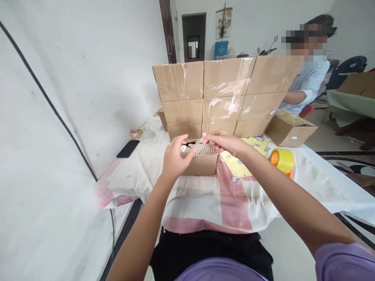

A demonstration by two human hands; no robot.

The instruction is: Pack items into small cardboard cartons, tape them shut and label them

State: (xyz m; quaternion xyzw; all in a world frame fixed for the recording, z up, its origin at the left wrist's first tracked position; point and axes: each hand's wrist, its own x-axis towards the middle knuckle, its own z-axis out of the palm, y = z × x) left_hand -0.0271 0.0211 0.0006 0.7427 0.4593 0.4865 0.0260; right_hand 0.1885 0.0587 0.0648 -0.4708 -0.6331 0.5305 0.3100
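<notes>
A small cardboard box (202,166) stands in front of me on the cloth-covered table, with a slatted or perforated beige item (207,150) showing at its top. My left hand (176,155) is at the box's left side, thumb and fingers spread apart, and a shiny scrap shows near its palm. Over the far top edge, my right hand (224,142) is closed in a pinch. A thin, shiny clear strip, apparently tape, shows at its fingertips; the hands partly cover where it leads.
Behind stands a wall of taped cartons (224,80). Yellow sticker sheets (240,163), a tape roll (283,160) and another carton (290,128) lie to the right. A phone (128,148) and white perforated object (147,135) are left. A person (307,78) is beyond the cartons.
</notes>
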